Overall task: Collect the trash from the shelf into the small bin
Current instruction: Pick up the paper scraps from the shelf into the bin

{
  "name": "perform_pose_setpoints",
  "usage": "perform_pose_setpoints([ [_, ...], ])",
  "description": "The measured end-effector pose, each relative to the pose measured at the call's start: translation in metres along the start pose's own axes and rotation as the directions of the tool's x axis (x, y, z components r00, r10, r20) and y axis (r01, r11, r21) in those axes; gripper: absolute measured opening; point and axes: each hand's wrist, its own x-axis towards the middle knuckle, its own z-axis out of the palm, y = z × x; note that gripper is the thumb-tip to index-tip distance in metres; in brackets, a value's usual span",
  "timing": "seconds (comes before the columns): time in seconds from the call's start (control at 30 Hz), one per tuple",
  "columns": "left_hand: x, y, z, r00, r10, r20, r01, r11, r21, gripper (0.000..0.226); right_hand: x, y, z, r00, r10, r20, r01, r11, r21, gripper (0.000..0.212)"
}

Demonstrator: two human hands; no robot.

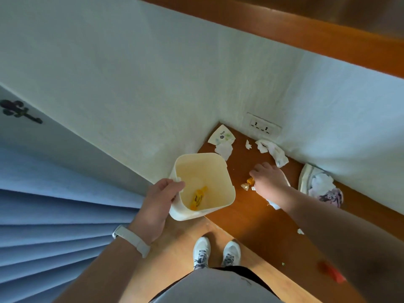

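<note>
My left hand point(160, 199) grips the near rim of a small cream bin point(229, 182), held beside the shelf's left end. A yellow wrapper point(197, 199) lies inside the bin. My right hand point(270, 179) rests palm down on the brown wooden shelf point(258, 217), its fingers closing over an orange candy wrapper point(251, 180). A gold wrapper point(245, 186) lies just left of it. Crumpled white tissues point(273, 152) sit by the wall, and a printed paper scrap point(222, 135) with a tissue point(224, 149) sits in the corner. White paper point(273, 203) shows under my wrist.
A bunched white and purple cloth or wrapper point(321, 185) lies at the shelf's right by the wall. A wall socket point(263, 125) sits above the shelf. A small white scrap point(300, 231) lies near the front edge. Blue curtain point(54, 226) hangs left; my shoes point(216, 252) stand below.
</note>
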Motion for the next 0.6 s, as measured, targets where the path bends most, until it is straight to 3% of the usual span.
perform_pose_setpoints([
  [0.13,0.003,-0.003,0.003,0.999,-0.034,-0.016,0.034,0.999,-0.002,0.021,-0.003,-0.002,0.0,0.989,-0.042,-0.145,0.048,0.998,0.033,0.03],
  [0.27,0.006,-0.001,0.007,0.999,-0.042,0.004,0.042,0.999,0.014,0.029,-0.009,-0.009,-0.021,0.979,0.002,-0.206,0.03,0.988,0.152,0.018],
  [0.37,0.007,0.003,0.009,0.998,-0.045,0.033,0.044,0.998,0.045,0.046,-0.017,-0.011,-0.047,0.967,0.104,-0.232,-0.035,0.958,0.283,0.016],
  [0.5,0.011,0.003,0.017,0.998,-0.041,0.038,0.039,0.998,0.055,0.025,-0.039,-0.018,-0.096,0.927,0.284,-0.247,-0.095,0.812,0.576,0.008],
  [0.6,0.012,0.004,0.024,0.997,-0.031,0.073,0.026,0.998,0.062,0.024,-0.063,-0.028,-0.131,0.913,0.358,-0.194,-0.091,0.645,0.759,0.005],
])
